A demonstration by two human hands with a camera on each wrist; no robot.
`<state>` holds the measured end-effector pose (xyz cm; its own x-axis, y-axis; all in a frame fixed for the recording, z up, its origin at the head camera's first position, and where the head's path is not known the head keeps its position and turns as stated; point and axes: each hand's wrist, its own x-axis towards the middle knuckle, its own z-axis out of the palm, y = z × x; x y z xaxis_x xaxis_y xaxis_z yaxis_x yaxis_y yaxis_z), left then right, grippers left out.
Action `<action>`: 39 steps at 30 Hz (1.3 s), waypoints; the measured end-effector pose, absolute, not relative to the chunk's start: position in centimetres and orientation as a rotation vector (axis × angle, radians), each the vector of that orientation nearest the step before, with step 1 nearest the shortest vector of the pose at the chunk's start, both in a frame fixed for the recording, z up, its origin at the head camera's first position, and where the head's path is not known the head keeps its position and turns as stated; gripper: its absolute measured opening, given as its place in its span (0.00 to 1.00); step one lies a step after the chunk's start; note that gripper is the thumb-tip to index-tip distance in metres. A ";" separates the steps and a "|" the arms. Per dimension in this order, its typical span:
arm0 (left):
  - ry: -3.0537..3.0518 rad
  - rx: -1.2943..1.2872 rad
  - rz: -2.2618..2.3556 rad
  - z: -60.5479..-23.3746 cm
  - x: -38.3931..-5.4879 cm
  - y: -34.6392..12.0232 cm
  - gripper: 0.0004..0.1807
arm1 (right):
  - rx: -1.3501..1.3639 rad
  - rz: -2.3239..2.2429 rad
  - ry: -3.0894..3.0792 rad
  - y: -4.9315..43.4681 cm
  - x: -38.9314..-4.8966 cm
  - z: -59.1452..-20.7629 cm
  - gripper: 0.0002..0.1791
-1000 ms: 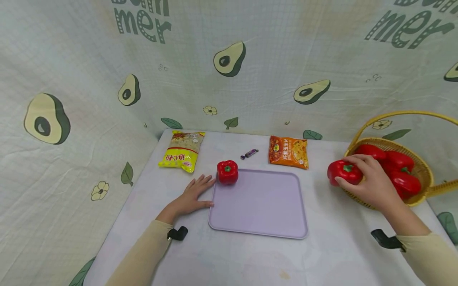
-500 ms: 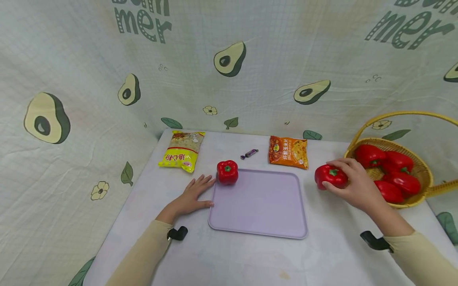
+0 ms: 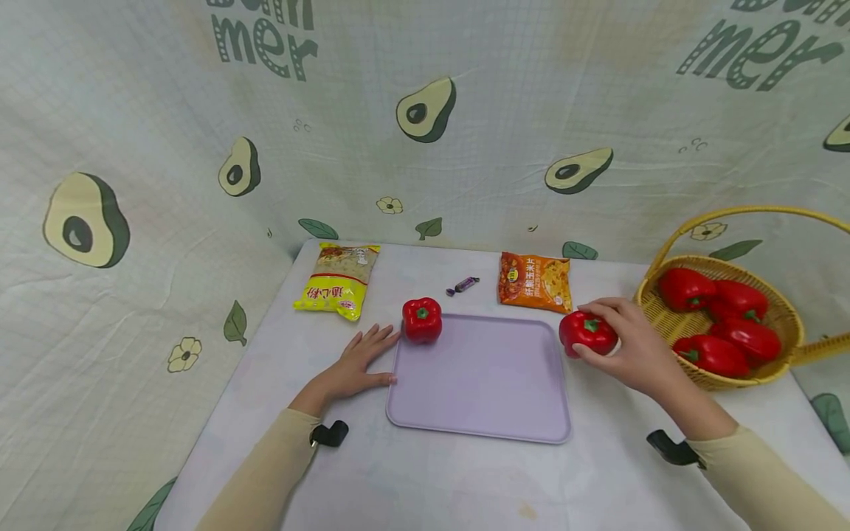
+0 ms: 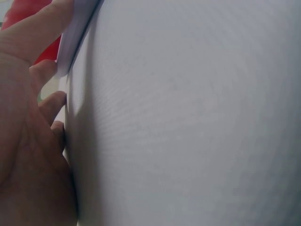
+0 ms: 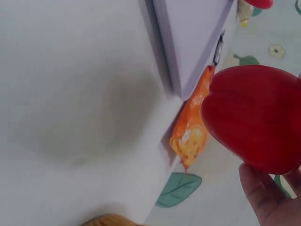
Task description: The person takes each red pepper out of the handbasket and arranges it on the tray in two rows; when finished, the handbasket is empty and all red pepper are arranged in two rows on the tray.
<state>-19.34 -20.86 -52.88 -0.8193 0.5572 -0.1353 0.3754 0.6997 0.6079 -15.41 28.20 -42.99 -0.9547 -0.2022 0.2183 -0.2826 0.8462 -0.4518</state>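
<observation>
My right hand (image 3: 634, 350) grips a red bell pepper (image 3: 588, 334) by its sides, green stem upward, at the right edge of the lilac tray (image 3: 478, 376). In the right wrist view this pepper (image 5: 256, 117) is held above the tabletop, its shadow below. My left hand (image 3: 358, 365) lies with fingers spread on the table, thumb and fingertips at the tray's left edge. Another red bell pepper (image 3: 422, 320) sits in the tray's far left corner, close by the left fingertips. The left wrist view shows the left hand (image 4: 28, 122) beside the tray's side wall.
A yellow wicker basket (image 3: 793, 310) with a tall handle holds several red peppers (image 3: 747, 335) at the right. Behind the tray lie a yellow pasta bag (image 3: 340, 282), a small purple wrapped candy (image 3: 462, 286) and an orange snack packet (image 3: 535, 282). A printed avocado cloth (image 3: 491, 199) hangs behind.
My right hand has carried the pepper leftward, from the basket's rim to the tray's right edge. One pepper in the basket has rolled or settled to the left. The left hand stays put.
</observation>
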 end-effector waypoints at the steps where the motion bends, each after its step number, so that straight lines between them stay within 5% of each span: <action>1: 2.600 0.735 0.831 -52.9 -19.3 -20.9 0.48 | 0.383 0.741 -2.862 28.0 -15.4 -43.0 0.39; 39: 2.591 0.717 0.835 -52.4 -19.1 -20.7 0.48 | 0.609 0.887 -2.826 19.5 -18.7 -45.0 0.37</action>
<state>-19.13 -20.71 -52.41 -0.8209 0.5515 -0.1480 0.3615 0.7025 0.6130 -18.67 19.45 -44.96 -0.9121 -0.3407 0.2278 -0.4098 0.7476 -0.5226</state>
